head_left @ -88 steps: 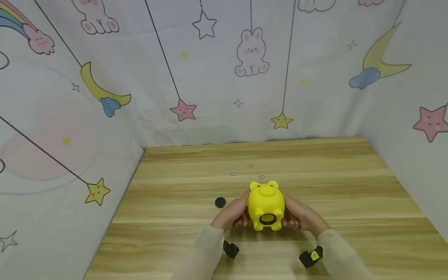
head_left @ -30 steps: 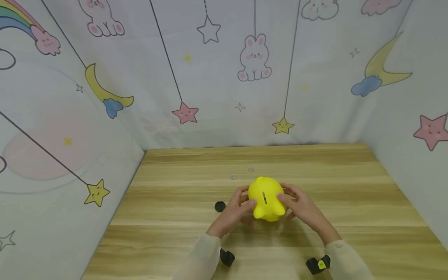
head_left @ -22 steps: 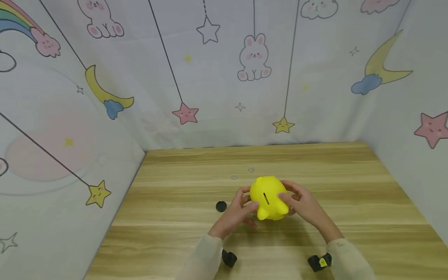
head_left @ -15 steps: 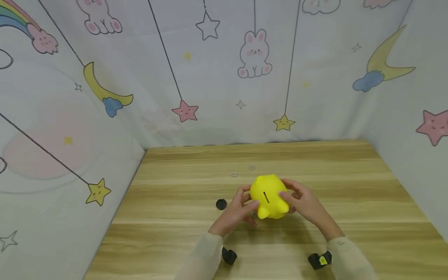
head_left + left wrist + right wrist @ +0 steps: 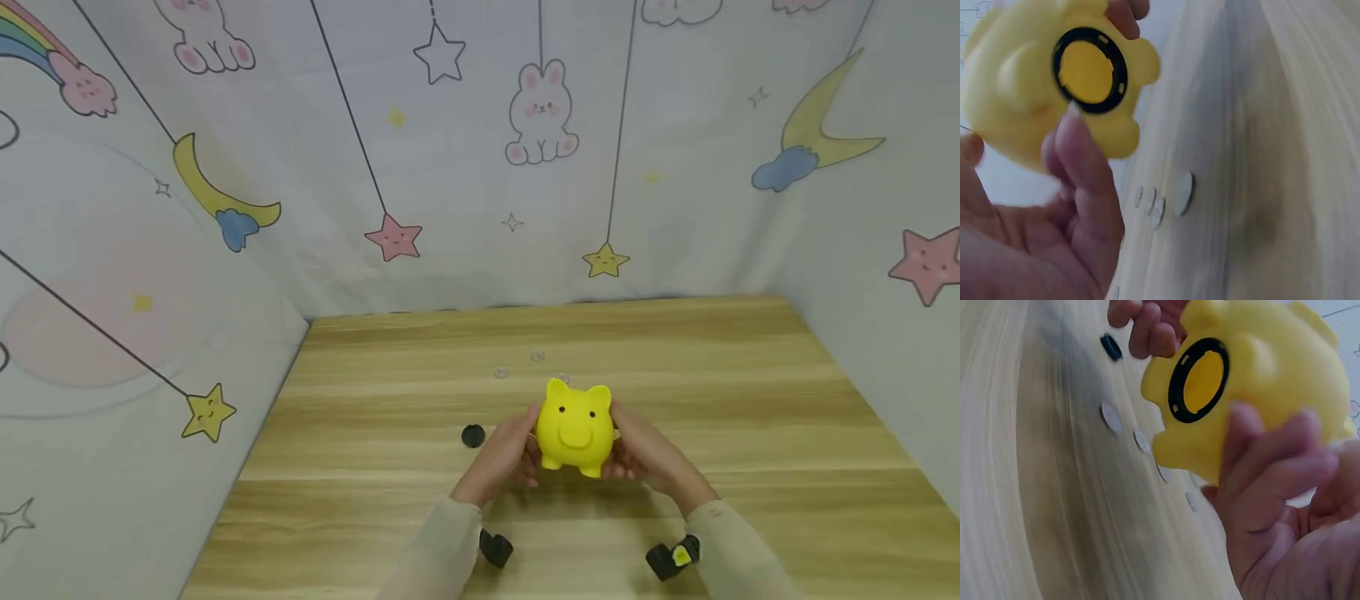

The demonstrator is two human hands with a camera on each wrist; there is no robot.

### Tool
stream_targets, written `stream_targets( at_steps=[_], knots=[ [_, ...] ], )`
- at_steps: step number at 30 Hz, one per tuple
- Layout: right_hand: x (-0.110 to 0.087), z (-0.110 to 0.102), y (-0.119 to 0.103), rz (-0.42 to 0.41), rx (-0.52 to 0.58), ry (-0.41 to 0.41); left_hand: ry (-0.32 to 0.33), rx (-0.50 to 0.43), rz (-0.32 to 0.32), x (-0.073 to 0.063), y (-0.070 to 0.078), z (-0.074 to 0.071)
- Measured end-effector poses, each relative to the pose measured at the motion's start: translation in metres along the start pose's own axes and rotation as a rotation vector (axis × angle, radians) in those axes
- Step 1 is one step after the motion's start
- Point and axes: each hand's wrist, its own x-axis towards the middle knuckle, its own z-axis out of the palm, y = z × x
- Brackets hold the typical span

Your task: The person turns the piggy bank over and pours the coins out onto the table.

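A yellow piggy bank [image 5: 575, 429] is held up over the table between both hands, its face turned toward the head camera. My left hand [image 5: 504, 457] grips one flank, and my right hand [image 5: 647, 454] grips the other. In the left wrist view, a black-rimmed round hole [image 5: 1118, 65] shows in its belly, with a left fingertip close to the rim. From the right wrist, right fingers [image 5: 1272, 459] curl against the pig's side. A black round plug [image 5: 472, 435] lies on the table left of the left hand. Coins [image 5: 500, 372] lie behind the pig; several show in the wrist views.
The wood-grain table [image 5: 360, 467] meets a white cloth backdrop [image 5: 465, 183] printed with stars, moons and rabbits at the back and both sides. Black wrist camera mounts [image 5: 497, 548] sit below each sleeve.
The piggy bank has been tilted from slot-side up, ears toward the person, to facing the head camera. Earlier its belly hole faced that camera. A coin behind it shows again.
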Motion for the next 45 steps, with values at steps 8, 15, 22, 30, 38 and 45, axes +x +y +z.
stream_targets(
  at_steps=[8,15,22,30,38,45],
  knots=[
    [0.005,0.008,0.002,0.094,0.092,0.032,0.126,0.089,-0.14,0.002,0.009,0.007],
    [0.005,0.004,0.002,0.055,0.05,0.062,0.077,0.061,-0.114,0.005,0.005,0.003],
    [0.0,0.0,0.001,-0.117,-0.002,0.059,0.001,-0.017,0.005,0.004,0.004,-0.001],
    [0.001,0.001,0.0,-0.212,0.042,0.03,-0.033,-0.1,0.081,0.002,0.008,-0.003],
    [-0.001,-0.001,0.0,-0.233,0.035,0.013,-0.017,-0.09,0.099,0.002,0.009,-0.003],
    [-0.002,-0.004,-0.001,-0.237,0.036,0.028,-0.037,-0.084,0.107,0.003,0.011,-0.002]
  ],
)
